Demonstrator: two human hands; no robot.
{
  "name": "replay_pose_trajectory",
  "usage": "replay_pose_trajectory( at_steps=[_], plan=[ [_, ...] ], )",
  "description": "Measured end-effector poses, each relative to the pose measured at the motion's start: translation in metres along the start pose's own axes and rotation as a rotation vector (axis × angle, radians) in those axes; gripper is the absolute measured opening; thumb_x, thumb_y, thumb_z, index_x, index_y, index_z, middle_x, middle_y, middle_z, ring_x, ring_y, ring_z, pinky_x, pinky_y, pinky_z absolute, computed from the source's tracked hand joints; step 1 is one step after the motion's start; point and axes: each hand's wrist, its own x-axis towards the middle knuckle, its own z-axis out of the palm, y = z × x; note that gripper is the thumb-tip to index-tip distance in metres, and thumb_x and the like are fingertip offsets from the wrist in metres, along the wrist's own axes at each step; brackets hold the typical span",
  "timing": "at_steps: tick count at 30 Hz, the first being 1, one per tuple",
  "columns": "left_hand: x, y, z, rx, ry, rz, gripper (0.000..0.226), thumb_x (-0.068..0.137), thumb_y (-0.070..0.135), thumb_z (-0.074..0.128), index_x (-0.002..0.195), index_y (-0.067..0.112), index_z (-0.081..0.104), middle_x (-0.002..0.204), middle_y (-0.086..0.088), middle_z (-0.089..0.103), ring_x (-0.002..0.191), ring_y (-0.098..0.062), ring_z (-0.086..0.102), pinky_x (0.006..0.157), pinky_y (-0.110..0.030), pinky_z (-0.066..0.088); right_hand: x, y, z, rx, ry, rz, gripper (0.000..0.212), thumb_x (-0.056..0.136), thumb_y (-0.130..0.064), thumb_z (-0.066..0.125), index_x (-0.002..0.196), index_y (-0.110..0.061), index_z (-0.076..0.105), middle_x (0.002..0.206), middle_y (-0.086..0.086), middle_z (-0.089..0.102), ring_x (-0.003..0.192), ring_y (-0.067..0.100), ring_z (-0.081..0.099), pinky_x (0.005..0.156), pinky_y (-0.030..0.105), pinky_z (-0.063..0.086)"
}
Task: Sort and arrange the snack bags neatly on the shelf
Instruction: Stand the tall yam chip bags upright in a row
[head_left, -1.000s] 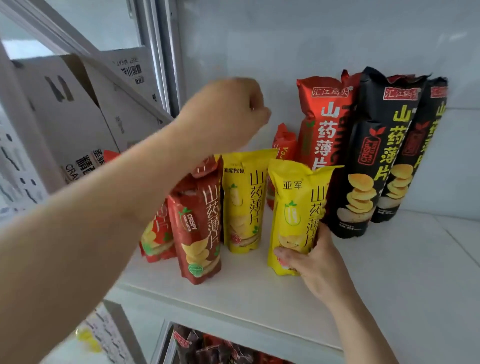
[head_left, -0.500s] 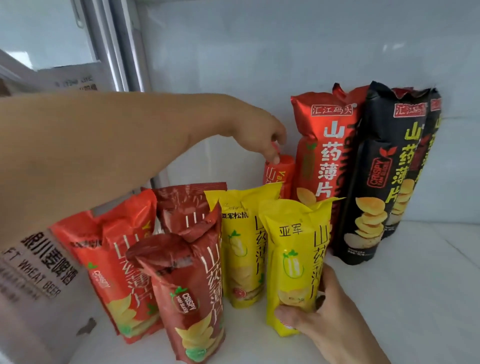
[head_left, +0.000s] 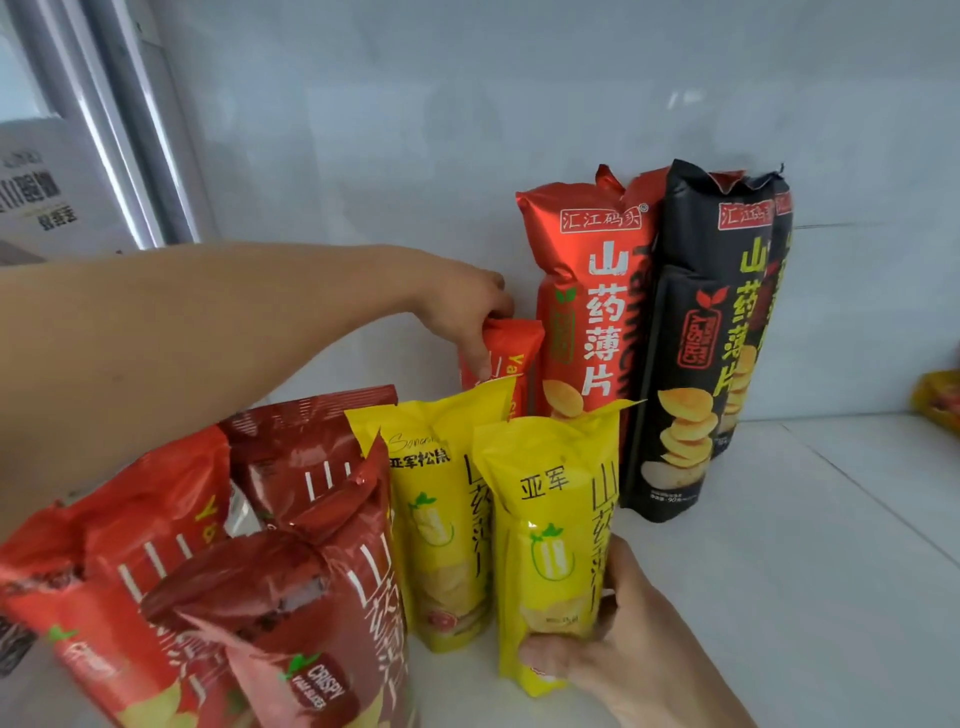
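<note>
From the camera on my head I look down at the white shelf, where the snack bags stand. My left hand reaches across to the back wall and its fingers pinch the top of a small orange-red bag, which stands behind the yellow ones and just beside the tall red bag. My right hand grips the lower part of the front yellow bag, thumb on its front face and the other fingers around its right side; this bag stands upright on the shelf. A second yellow bag stands touching it on the left. Further left, near the front edge, are dark red bags and a bright red bag, crowded and leaning. Two tall black bags stand right of the tall red one, against the wall
</note>
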Motion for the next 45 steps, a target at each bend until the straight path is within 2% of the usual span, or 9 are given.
replay_pose_trajectory(
  at_steps=[4,10,16,26,30,34,37,41,45],
  plan=[
    [-0.011,0.006,-0.001,-0.171,-0.054,-0.032,0.060,0.077,0.051,0.079,0.121,0.019,0.055,0.109,0.002,0.061,0.096,-0.019,0.058,0.080,-0.031,0.047,-0.002,0.003,0.000,0.016,0.010,-0.018,0.092,0.038,-0.051,0.087,0.118,-0.056,0.041,0.103,-0.040,0.059,0.093,-0.003,0.066,0.084,0.026,0.056],
    [-0.040,0.005,-0.004,-0.254,-0.163,-0.137,0.043,0.081,0.047,0.077,0.111,0.031,0.051,0.096,0.015,0.059,0.092,-0.013,0.059,0.083,-0.030,0.047,-0.008,0.008,0.000,0.004,-0.017,-0.084,0.091,0.039,-0.058,0.086,0.116,-0.066,0.038,0.109,-0.037,0.059,0.095,0.000,0.066,0.084,0.028,0.056],
    [-0.082,0.004,-0.001,-0.369,-0.233,-0.257,0.028,0.086,0.037,0.075,0.107,0.030,0.059,0.094,0.007,0.066,0.080,-0.011,0.066,0.070,-0.028,0.057,-0.015,0.006,0.011,-0.014,-0.057,-0.131,0.088,0.039,-0.061,0.085,0.105,-0.079,0.030,0.110,-0.027,0.064,0.100,0.000,0.063,0.085,0.031,0.056],
    [-0.139,0.021,-0.005,-0.622,-0.283,-0.458,0.058,0.079,0.073,0.048,0.115,0.031,0.066,0.119,0.005,0.071,0.109,-0.018,0.069,0.104,-0.037,0.046,-0.012,0.001,0.030,-0.038,-0.088,-0.241,0.088,0.039,-0.082,0.076,0.114,-0.069,0.032,0.117,-0.023,0.060,0.109,0.006,0.059,0.088,0.039,0.055],
    [-0.150,0.025,-0.014,-0.538,-0.089,-0.517,0.064,0.091,0.067,0.045,0.136,0.023,0.056,0.128,0.001,0.063,0.115,-0.019,0.060,0.101,-0.035,0.044,-0.010,-0.002,0.017,-0.049,-0.133,-0.303,0.110,0.043,-0.084,0.076,0.138,-0.051,0.034,0.129,-0.017,0.059,0.121,0.011,0.056,0.094,0.045,0.052],
    [-0.162,0.034,-0.026,-0.396,0.179,-0.543,0.057,0.093,0.062,0.051,0.131,0.021,0.063,0.095,0.011,0.062,0.096,-0.012,0.060,0.081,-0.029,0.041,-0.008,-0.010,-0.004,-0.164,-0.106,-0.350,0.116,0.050,-0.093,0.060,0.148,-0.039,0.029,0.141,-0.018,0.050,0.131,0.005,0.045,0.105,0.043,0.045],
    [-0.169,0.047,-0.030,-0.403,0.272,-0.521,0.050,0.095,0.059,0.052,0.125,0.021,0.066,0.094,0.008,0.065,0.088,-0.009,0.060,0.068,-0.024,0.042,-0.005,-0.020,-0.015,-0.233,-0.053,-0.401,0.109,0.058,-0.093,0.052,0.146,-0.032,0.035,0.141,-0.012,0.051,0.128,0.007,0.049,0.102,0.042,0.047],
    [-0.174,0.067,-0.030,-0.261,0.291,-0.488,0.049,0.098,0.054,0.051,0.126,0.017,0.066,0.124,-0.002,0.066,0.113,-0.020,0.057,0.096,-0.033,0.043,-0.003,-0.031,-0.023,-0.253,-0.025,-0.437,0.102,0.059,-0.093,0.053,0.141,-0.033,0.042,0.138,-0.013,0.054,0.127,0.008,0.050,0.103,0.043,0.047],
    [-0.180,0.084,-0.034,-0.178,0.363,-0.464,0.046,0.099,0.051,0.050,0.126,0.016,0.066,0.126,-0.005,0.066,0.116,-0.024,0.057,0.098,-0.035,0.044,-0.005,-0.043,-0.031,-0.268,-0.010,-0.457,0.096,0.063,-0.092,0.053,0.138,-0.032,0.047,0.135,-0.012,0.056,0.124,0.009,0.053,0.102,0.042,0.047]
  ],
)
